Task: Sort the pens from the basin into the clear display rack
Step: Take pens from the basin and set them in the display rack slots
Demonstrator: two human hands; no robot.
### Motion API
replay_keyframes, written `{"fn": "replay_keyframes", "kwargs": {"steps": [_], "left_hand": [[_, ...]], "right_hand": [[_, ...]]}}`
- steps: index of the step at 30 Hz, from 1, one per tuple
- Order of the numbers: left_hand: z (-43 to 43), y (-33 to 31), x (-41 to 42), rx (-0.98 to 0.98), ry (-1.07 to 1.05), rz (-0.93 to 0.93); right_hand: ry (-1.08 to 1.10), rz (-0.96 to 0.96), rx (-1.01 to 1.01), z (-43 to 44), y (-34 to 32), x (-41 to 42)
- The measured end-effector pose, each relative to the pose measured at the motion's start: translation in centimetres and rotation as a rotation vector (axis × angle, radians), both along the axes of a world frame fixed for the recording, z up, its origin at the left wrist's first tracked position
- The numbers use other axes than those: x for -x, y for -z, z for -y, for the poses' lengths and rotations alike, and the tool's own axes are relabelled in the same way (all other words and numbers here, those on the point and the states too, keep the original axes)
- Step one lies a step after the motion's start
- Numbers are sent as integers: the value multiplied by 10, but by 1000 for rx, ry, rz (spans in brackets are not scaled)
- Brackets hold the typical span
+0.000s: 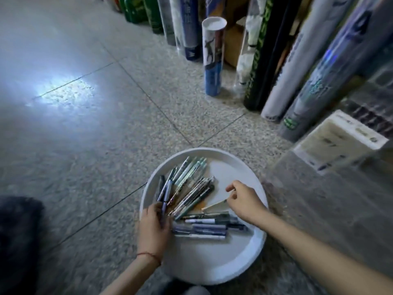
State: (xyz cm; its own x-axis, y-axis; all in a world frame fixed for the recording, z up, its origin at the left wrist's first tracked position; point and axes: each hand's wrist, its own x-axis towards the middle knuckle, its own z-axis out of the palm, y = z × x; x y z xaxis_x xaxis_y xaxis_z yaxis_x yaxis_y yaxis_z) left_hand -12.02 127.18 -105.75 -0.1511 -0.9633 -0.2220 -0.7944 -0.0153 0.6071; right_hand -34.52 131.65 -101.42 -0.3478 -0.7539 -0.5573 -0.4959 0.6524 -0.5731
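Lying in the white basin (212, 273), most pens (191, 188) are unsorted. Purple pens (167, 188) are gripped by the left hand (154, 226), a pale pen (214, 205) pinched by the right hand (244, 201) (prob. grouped by type).

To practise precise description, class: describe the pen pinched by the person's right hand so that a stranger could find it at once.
Start at the round white basin on the speckled floor. On its bare right side, beside the heap of pens, the right hand pinches one end of a single pen. Its neighbours are dark, green or white; it alone is cream.
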Motion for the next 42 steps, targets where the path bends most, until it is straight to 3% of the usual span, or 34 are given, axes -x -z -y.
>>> {"fn": "replay_keyframes", "kwargs": {"steps": [4,11,18,24,29,31,33,36,38,42], "left_hand": [[4,-3,7,-62,-127,-54],[4,-12,8,-110,-77,88],[30,-18,13,160,51,208],[51,-13,25,70,199,564],[51,-29,27,-6,253,688],[48,-42,24,-56,166,581],[44,-56,26,-194,96,307],[36,-85,39,-682,-39,-384],[30,-102,51,-932,-105,-718],[22,-110,70,-976,-54,-845]], "right_hand": [[-66,-2,78,19,5,-22],[-102,40,126,48,8,-49],[-62,115,141,55,6,-54],[-15,133,130,52,10,-47],[28,187,125,52,8,-40],[54,238,137,54,4,-37],[90,349,157,57,-5,-35],[200,680,181,63,-25,-31],[249,855,220,65,-39,-22],[216,910,284,57,-62,9]]}}
